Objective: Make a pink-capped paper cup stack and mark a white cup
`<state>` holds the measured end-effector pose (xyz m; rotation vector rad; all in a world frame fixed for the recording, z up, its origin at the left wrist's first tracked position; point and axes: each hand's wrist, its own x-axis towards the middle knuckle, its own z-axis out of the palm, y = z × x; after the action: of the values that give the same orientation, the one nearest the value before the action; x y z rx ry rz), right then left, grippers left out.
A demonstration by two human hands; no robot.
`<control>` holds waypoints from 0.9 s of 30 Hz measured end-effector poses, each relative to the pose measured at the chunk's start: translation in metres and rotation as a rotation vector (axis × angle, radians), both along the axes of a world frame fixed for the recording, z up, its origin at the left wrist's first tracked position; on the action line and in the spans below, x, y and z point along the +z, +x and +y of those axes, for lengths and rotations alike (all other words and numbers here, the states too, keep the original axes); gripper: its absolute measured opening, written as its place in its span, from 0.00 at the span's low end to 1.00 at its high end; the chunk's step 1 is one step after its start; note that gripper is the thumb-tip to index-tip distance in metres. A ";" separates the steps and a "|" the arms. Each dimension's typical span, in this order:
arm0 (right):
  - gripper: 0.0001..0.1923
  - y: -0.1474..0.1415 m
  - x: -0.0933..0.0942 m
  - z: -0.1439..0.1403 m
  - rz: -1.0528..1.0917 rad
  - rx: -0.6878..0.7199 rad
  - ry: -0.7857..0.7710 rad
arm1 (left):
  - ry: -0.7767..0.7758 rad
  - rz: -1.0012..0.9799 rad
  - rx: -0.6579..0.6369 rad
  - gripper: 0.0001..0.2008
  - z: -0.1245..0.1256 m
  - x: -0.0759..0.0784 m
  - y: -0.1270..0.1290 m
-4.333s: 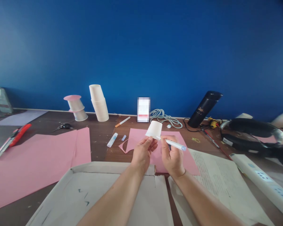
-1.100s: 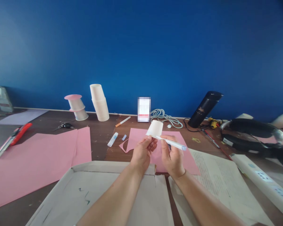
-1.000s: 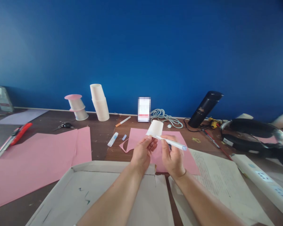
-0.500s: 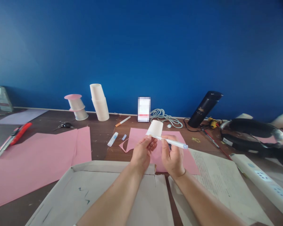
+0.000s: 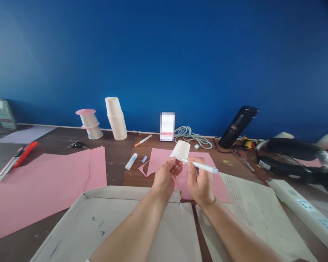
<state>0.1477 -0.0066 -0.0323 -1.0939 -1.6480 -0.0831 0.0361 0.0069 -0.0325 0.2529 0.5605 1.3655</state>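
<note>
My left hand [image 5: 165, 177] holds a small white paper cup [image 5: 180, 149] by its rim, bottom turned away from me, above a pink sheet with a cut-out [image 5: 164, 157]. My right hand [image 5: 200, 181] grips a white pen with a pale blue end [image 5: 200, 166]; its tip touches the cup's rim. Both hands hover over the far edge of a flat cardboard tray [image 5: 117, 222].
A stack of paper cups [image 5: 116, 119], a cup-and-pink-disc tower [image 5: 89, 123], scissors [image 5: 75, 145], a red cutter [image 5: 18, 156], a glue stick [image 5: 131, 161], an orange pen [image 5: 142, 140], a phone [image 5: 167, 126], a coiled cable [image 5: 190, 135], a dark flask [image 5: 237, 126], a power strip [image 5: 303, 209], printed paper [image 5: 251, 207] and large pink sheets [image 5: 46, 180] lie about.
Hardly anything differs: the hands, cup and pen stay in place, with the pen's rear end shifting slightly to the right. The view drifts a little.
</note>
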 end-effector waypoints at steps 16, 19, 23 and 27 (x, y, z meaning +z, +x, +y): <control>0.08 0.000 0.000 -0.001 0.035 -0.022 -0.023 | -0.037 0.087 -0.012 0.03 -0.001 0.003 0.000; 0.07 0.000 0.001 -0.001 0.019 -0.024 -0.017 | -0.023 0.102 -0.021 0.03 -0.001 0.004 0.001; 0.07 0.001 0.000 0.000 0.010 -0.030 -0.004 | -0.014 0.101 -0.015 0.03 -0.001 0.003 0.001; 0.07 0.001 -0.001 0.000 0.008 -0.030 0.005 | -0.015 0.104 -0.017 0.03 -0.001 0.003 0.001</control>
<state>0.1490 -0.0063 -0.0331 -1.1145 -1.6240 -0.1021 0.0367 0.0059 -0.0293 0.3175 0.6536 1.3370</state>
